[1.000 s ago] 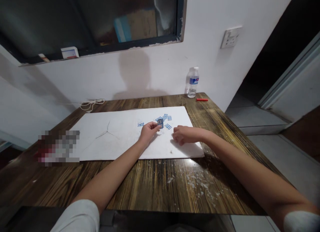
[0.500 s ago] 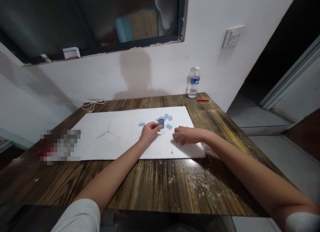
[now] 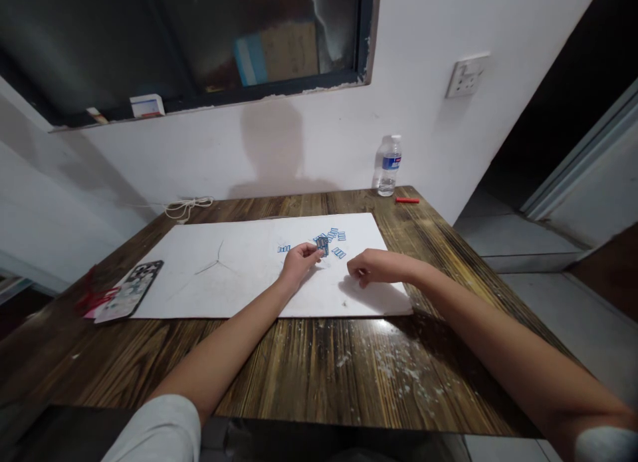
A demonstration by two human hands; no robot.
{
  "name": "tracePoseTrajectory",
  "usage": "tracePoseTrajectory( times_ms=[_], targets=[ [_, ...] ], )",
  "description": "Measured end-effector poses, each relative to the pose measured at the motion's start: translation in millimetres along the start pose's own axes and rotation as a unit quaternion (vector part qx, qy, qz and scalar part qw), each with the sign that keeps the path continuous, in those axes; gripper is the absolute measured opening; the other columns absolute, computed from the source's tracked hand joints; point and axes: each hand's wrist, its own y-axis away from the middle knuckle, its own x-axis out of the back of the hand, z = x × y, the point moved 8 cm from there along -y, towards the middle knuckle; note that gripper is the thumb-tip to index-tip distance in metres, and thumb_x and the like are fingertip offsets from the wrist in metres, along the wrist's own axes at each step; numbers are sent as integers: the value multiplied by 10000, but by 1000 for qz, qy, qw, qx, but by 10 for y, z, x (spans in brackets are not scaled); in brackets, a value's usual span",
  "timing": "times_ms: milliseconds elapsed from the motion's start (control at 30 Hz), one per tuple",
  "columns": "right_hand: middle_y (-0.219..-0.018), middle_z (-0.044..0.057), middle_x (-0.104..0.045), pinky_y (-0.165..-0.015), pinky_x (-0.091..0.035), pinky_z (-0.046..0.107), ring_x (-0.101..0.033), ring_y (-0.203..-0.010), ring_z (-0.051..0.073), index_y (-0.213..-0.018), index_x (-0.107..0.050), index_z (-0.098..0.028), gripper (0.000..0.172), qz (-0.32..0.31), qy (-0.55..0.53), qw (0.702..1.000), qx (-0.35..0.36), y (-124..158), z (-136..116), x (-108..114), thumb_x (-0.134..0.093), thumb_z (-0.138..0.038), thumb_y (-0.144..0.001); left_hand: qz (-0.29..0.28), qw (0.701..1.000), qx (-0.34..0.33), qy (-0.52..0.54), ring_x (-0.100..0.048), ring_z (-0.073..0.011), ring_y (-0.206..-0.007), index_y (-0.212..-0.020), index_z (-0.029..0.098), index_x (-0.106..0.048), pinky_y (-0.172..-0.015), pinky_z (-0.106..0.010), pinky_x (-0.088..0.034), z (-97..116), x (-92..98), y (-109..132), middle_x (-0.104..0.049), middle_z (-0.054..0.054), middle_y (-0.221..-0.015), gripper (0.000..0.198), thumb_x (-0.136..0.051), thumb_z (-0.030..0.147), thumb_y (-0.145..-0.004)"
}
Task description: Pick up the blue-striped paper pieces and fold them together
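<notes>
My left hand [image 3: 300,259] is closed, its thumb and fingers pinching a small dark rectangular piece with grey bars [image 3: 323,246] above the white board [image 3: 254,292]. Just behind that piece lies a cluster of small blue-and-white striped pieces [image 3: 333,234]. One striped piece [image 3: 339,252] rests apart, between my two hands, and another [image 3: 284,249] is left of my left hand. Over the right part of the board, my right hand [image 3: 371,266] has its fingers curled together; whether anything tiny is between them is hidden.
A patterned phone case [image 3: 137,289] overlaps the board's left edge, beside red string [image 3: 94,296]. Along the back of the wooden table [image 3: 299,375] are a white cord [image 3: 187,206], a water bottle [image 3: 389,166] and a red stick [image 3: 407,200]. White crumbs dot the front.
My right hand has turned slightly, with its fingers curled further in. My left hand keeps its pinch on the dark piece. The whole view has shifted a little.
</notes>
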Motion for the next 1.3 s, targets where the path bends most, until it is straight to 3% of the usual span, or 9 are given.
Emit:
tracePoseTrajectory(
  times_ms=[167,267,400,567,700,833,933,1067,1300],
  targets=[
    [-852,46,-640,-736,-409,261,-570,-809,159,-781,-722,-183,98,145,33,983,106,49,-191,210,-682,-94,-783,-8,1000,-1,-4,-568,-120,-579,-699,160,-649,-565,-247,-436,-8,-13,2,-635,3,-629,376,-849,432,-532],
    [-853,56,-600,-694,-405,256,-554,-779,155,-769,-751,-197,81,258,54,957,118,117,-246,327,-701,-144,-805,-22,1000,4,-4,-572,-123,-593,-708,158,-653,-562,-247,-437,-13,-34,15,-646,-6,-648,388,-856,435,-527],
    [-706,22,-564,-631,-395,248,-539,-676,137,-828,-773,-232,162,327,46,935,127,146,-269,339,-627,-191,-886,-40,999,15,-11,-558,-116,-585,-683,155,-651,-547,-241,-425,-22,-58,34,-643,-11,-642,382,-860,435,-529],
    [-857,67,-668,-740,-472,311,-594,-827,188,-936,-763,-255,160,398,28,904,150,135,-225,317,-605,-265,-908,-57,998,19,-7,-536,-102,-563,-676,156,-655,-542,-236,-406,-22,-76,46,-638,-5,-631,365,-863,421,-537],
    [-944,74,-676,-755,-505,327,-625,-861,197,-1034,-741,-265,207,423,-12,895,142,90,-132,282,-673,-350,-859,-80,997,10,-13,-543,-109,-571,-665,155,-663,-568,-247,-414,7,-102,52,-641,-8,-627,347,-853,427,-562],
    [-875,53,-680,-696,-499,294,-633,-782,169,-964,-743,-257,185,432,-77,891,115,63,-50,262,-569,-306,-924,-111,994,-2,-21,-565,-129,-599,-659,153,-675,-607,-266,-429,38,-148,68,-654,-21,-630,344,-849,435,-569],
    [-807,31,-682,-660,-495,288,-628,-716,163,-999,-706,-237,166,452,-144,878,70,67,43,247,-615,-318,-885,-125,992,1,-24,-568,-132,-600,-669,152,-682,-612,-269,-425,35,-170,79,-658,-24,-636,345,-850,435,-565],
    [-729,-3,-670,-631,-495,283,-627,-657,159,-1130,-603,-219,378,448,-240,861,21,38,154,182,-709,-360,-796,-134,990,3,-34,-552,-119,-586,-661,148,-678,-588,-254,-400,18,-176,82,-655,-19,-635,352,-857,431,-551],
    [-709,-4,-657,-643,-503,294,-617,-654,156,-1067,-612,-209,385,441,-265,857,16,27,151,166,-729,-400,-754,-164,985,5,-47,-518,-104,-539,-637,145,-652,-535,-239,-360,19,-225,116,-643,-20,-616,370,-852,448,-564]
  ],
)
